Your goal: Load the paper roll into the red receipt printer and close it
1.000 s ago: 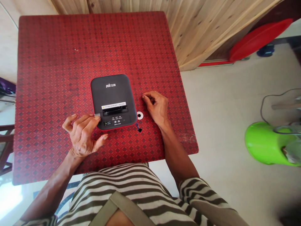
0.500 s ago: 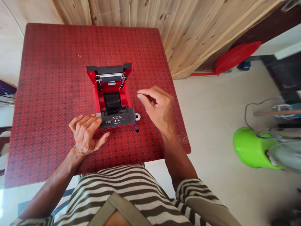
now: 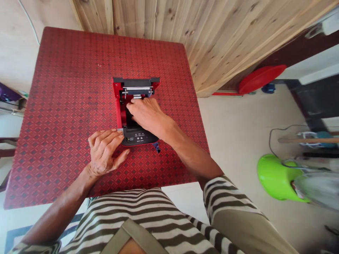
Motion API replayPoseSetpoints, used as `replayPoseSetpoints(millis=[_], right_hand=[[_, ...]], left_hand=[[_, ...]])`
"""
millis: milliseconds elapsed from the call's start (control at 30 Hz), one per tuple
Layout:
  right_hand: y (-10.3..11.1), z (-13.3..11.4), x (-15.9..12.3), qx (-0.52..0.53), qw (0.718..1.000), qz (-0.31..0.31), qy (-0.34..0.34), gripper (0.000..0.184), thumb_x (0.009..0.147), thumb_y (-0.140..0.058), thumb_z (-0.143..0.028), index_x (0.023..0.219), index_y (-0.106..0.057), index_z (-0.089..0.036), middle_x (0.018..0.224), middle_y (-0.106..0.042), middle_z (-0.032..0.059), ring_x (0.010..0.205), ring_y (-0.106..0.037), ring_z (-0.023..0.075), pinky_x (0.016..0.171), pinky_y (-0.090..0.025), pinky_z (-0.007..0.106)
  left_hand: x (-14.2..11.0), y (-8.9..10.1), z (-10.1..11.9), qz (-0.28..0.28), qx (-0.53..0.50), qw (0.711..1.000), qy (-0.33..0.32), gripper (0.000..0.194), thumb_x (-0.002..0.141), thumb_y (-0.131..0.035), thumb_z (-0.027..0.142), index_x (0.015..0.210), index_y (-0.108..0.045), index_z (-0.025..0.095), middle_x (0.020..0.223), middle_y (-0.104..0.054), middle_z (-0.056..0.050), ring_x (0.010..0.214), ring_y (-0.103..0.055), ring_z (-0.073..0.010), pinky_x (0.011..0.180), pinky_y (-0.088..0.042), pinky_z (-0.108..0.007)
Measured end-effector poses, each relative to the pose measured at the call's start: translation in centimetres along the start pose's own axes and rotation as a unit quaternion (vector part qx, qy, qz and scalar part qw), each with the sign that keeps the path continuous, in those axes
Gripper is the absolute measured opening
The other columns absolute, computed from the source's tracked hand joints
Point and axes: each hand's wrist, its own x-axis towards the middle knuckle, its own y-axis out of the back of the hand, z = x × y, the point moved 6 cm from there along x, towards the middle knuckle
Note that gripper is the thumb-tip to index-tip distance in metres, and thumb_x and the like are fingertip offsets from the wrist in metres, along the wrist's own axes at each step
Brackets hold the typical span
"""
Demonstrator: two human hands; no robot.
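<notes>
1. Standing open on the counter [image 3: 79,88], the black-and-red device [image 3: 139,137] is sitting toward the wearer's side, a little right of the middle; its raised lid [image 3: 136,83] is showing a roller [image 3: 139,92] on the underside.
2. Right hand [image 3: 147,112] is reaching into the open compartment, back of the hand facing up. Fingertips are mostly hidden; cannot tell whether it is gripping anything.
3. Left hand [image 3: 107,150] is lying open, fingers extended close together and touching the device's near-left corner; thumb is pointing apart from them, over the counter.
4. Small blue item [image 3: 155,145], dark-tipped, is poking out at the near-right corner.
5. Striped shirt [image 3: 137,211] is showing at the counter's near edge.
6. Wood-plank wall [image 3: 169,21] is running behind the far edge.
7. On the floor [image 3: 230,134], rightward: a green plastic item [image 3: 275,180] is resting well apart from the counter.
</notes>
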Motion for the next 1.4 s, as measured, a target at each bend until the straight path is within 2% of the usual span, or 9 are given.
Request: replayPoseSetpoints(millis=[200, 333, 533, 600, 767, 1033, 1200, 1300, 1400], right_hand=[[3.8, -0.4, -3.5, 0.026, 0.997, 0.065, -0.017, 0.015, 0.093, -0.071, -0.015, 0.106, -0.076, -0.021, 0.103, -0.077, 0.0079, 0.080, -0.071, 0.0236, 0.072, -0.054, 0.037], [5.9, 2.9, -7.1, 0.183, 0.963, 0.181, -0.077, 0.019, 0.092, -0.077, -0.029, 0.110, -0.075, -0.026, 0.102, -0.075, 0.0035, 0.082, -0.070, 0.0215, 0.074, -0.057, 0.037], [-0.2, 11.2, -10.2, 0.417, 0.805, 0.361, -0.217, 0.030, 0.090, -0.075, -0.049, 0.108, -0.069, -0.027, 0.092, -0.071, 0.0002, 0.077, -0.064, 0.0167, 0.072, -0.056, 0.034], [-3.3, 12.1, -10.2, 0.440, 0.787, 0.353, -0.248, 0.030, 0.086, -0.078, -0.048, 0.104, -0.069, -0.025, 0.088, -0.070, -0.0009, 0.075, -0.064, 0.0158, 0.071, -0.055, 0.032], [-7.1, 11.2, -9.5, 0.417, 0.829, 0.261, -0.267, 0.027, 0.083, -0.077, -0.037, 0.106, -0.070, -0.023, 0.088, -0.071, -0.0019, 0.071, -0.062, 0.0136, 0.067, -0.050, 0.028], [-5.9, 11.0, -11.7, 0.446, 0.828, 0.221, -0.257, 0.048, 0.082, -0.079, -0.027, 0.127, -0.064, -0.024, 0.107, -0.076, 0.0032, 0.076, -0.067, 0.0143, 0.068, -0.054, 0.030], [-5.0, 8.9, -16.3, 0.440, 0.840, 0.168, -0.270, 0.026, 0.086, -0.074, -0.024, 0.112, -0.073, -0.024, 0.100, -0.077, 0.0029, 0.079, -0.069, 0.0165, 0.073, -0.055, 0.034], [-5.5, 6.4, -16.7, 0.446, 0.851, 0.134, -0.241, 0.038, 0.083, -0.079, -0.023, 0.120, -0.075, -0.026, 0.107, -0.077, 0.0035, 0.086, -0.070, 0.0184, 0.077, -0.056, 0.035], [-6.0, 5.2, -16.2, 0.436, 0.849, 0.165, -0.248, 0.024, 0.085, -0.076, -0.023, 0.109, -0.077, -0.024, 0.107, -0.078, 0.0045, 0.091, -0.069, 0.0201, 0.082, -0.055, 0.036]], left_hand=[[0.1, 0.0, -0.1, -0.006, 0.005, 1.000, 0.005, 0.063, 0.090, -0.080, 0.038, 0.146, -0.054, 0.027, 0.118, -0.080, -0.008, 0.109, -0.076, -0.0272, 0.099, -0.051, -0.043], [0.1, -0.1, -0.1, 0.006, -0.018, 1.000, 0.004, 0.069, 0.086, -0.084, 0.035, 0.147, -0.055, 0.021, 0.120, -0.079, -0.012, 0.112, -0.075, -0.0284, 0.100, -0.052, -0.043], [0.1, -0.1, -0.2, 0.008, -0.027, 1.000, 0.012, 0.069, 0.086, -0.085, 0.033, 0.147, -0.056, 0.021, 0.117, -0.078, -0.011, 0.111, -0.075, -0.0289, 0.098, -0.053, -0.043], [0.1, -0.1, -0.3, 0.003, -0.024, 1.000, 0.016, 0.066, 0.087, -0.084, 0.034, 0.146, -0.056, 0.022, 0.117, -0.078, -0.011, 0.111, -0.076, -0.0289, 0.097, -0.053, -0.043], [0.1, -0.2, -0.4, -0.014, -0.009, 0.999, 0.027, 0.060, 0.090, -0.080, 0.038, 0.143, -0.055, 0.026, 0.116, -0.078, -0.011, 0.110, -0.076, -0.0303, 0.093, -0.055, -0.047], [-0.2, -0.2, -0.6, -0.008, -0.016, 1.000, 0.021, 0.064, 0.089, -0.082, 0.036, 0.146, -0.054, 0.027, 0.121, -0.076, -0.009, 0.113, -0.074, -0.0292, 0.097, -0.052, -0.045], [-0.1, -0.3, -0.5, -0.014, -0.021, 0.999, 0.025, 0.064, 0.088, -0.082, 0.037, 0.145, -0.055, 0.026, 0.120, -0.076, -0.009, 0.112, -0.074, -0.0281, 0.098, -0.052, -0.044], [-0.2, -0.3, -0.6, -0.021, -0.015, 0.999, 0.030, 0.065, 0.088, -0.082, 0.039, 0.146, -0.054, 0.026, 0.120, -0.075, -0.010, 0.110, -0.073, -0.0279, 0.097, -0.053, -0.044], [-0.2, -0.3, -0.6, -0.018, -0.012, 0.999, 0.030, 0.068, 0.088, -0.082, 0.039, 0.148, -0.053, 0.026, 0.122, -0.074, -0.010, 0.112, -0.073, -0.0282, 0.098, -0.053, -0.044]])
